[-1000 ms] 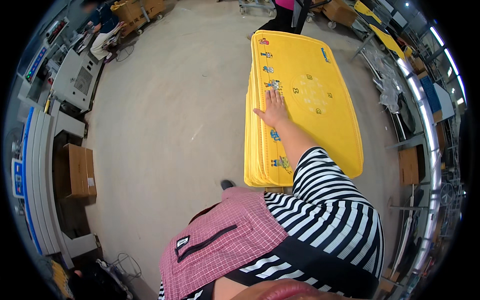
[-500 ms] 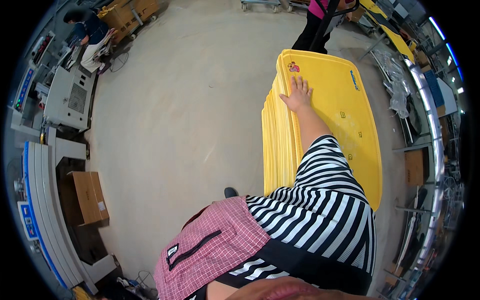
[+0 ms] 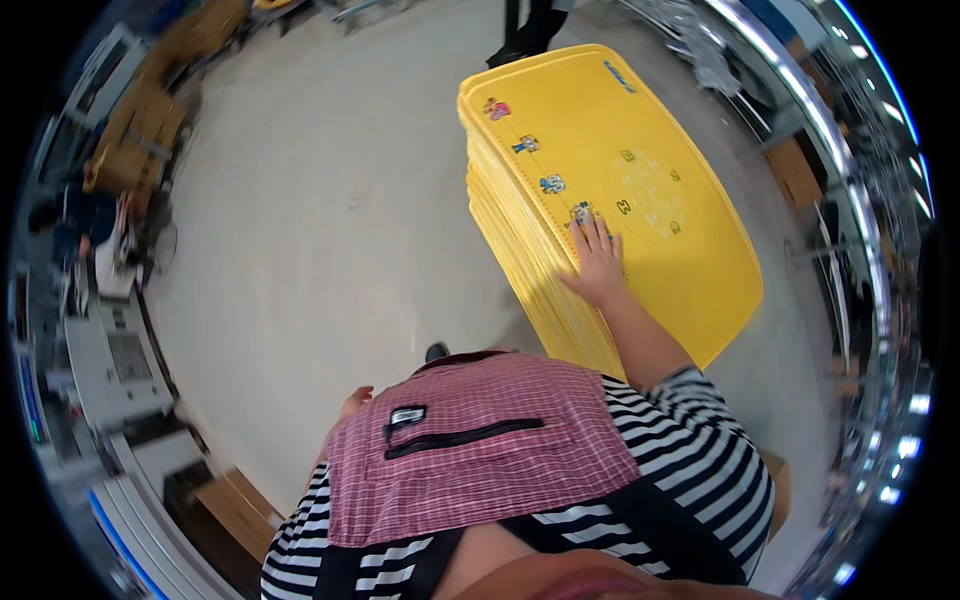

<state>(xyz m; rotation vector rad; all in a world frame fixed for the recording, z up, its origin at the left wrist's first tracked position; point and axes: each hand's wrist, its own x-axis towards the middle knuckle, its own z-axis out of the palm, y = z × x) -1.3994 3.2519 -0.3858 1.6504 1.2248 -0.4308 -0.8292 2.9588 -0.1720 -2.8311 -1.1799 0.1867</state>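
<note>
A tall stack of yellow mats (image 3: 660, 150) with small cartoon figures along one edge and a round printed pattern stands on the floor to my front right. My right hand (image 3: 598, 265) lies flat on the top mat near its left edge, fingers spread, holding nothing. My left hand (image 3: 352, 402) hangs low by my side at the edge of my red checked apron (image 3: 480, 450), only partly visible, and nothing shows in it. My sleeves are black-and-white striped.
Bare concrete floor (image 3: 320, 230) spreads to the left. Another person's legs (image 3: 530, 30) stand beyond the stack's far end. Cardboard boxes (image 3: 150, 130) and machines (image 3: 110, 350) line the left side; a seated person (image 3: 75, 220) is there. Shelving runs along the right.
My view has swung so the stack now sits further right and closer. My right hand has slid back along the top mat toward me, still flat on it.
</note>
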